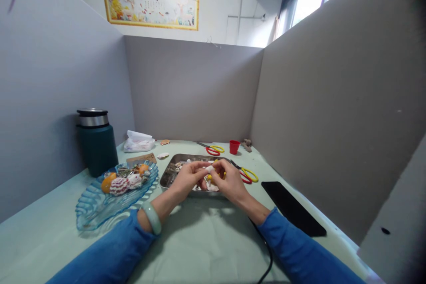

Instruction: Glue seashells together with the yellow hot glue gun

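Note:
Both my hands meet over a metal tray (163, 181) that holds several small white, brown and yellow pieces. Between the fingertips is a small white piece (209, 169); its kind is too small to make out. My left hand (188, 179) pinches it from the left, with a pale green bangle (151, 218) on that wrist. From the right, my right hand (229, 179) closes thumb and fingers on the same piece. The hands hide much of the tray's contents.
At left a blue shell-shaped dish (100, 213) bears shells and orange items, beside a dark green bottle (97, 146). Scissors (248, 175) lie right of the tray, more scissors (213, 148) behind. There are also a red cup (234, 147), tissues (139, 142) and a black slab (293, 208).

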A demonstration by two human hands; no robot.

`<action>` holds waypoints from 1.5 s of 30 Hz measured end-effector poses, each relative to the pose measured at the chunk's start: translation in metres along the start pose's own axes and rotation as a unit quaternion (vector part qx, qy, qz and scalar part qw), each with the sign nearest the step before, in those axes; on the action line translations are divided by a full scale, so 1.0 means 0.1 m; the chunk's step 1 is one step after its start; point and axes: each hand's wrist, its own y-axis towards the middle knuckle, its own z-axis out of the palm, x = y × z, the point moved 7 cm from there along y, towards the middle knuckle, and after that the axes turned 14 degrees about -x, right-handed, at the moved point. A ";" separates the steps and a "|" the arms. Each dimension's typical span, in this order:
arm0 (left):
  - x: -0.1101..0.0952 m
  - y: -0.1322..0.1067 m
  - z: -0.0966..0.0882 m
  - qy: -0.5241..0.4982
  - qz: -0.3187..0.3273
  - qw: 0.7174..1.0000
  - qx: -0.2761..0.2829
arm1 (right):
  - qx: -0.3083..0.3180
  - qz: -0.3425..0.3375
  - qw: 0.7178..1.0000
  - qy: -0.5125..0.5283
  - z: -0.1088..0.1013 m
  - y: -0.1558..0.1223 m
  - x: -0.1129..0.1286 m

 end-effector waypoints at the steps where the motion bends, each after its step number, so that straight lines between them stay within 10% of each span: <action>1: -0.01 0.00 0.01 0.004 0.002 1.000 0.003 | -0.002 0.002 1.000 0.000 0.00 0.00 0.00; 45: 0.05 0.01 0.01 0.090 0.071 0.993 -0.029 | -0.020 0.011 0.999 -0.043 0.03 -0.01 -0.04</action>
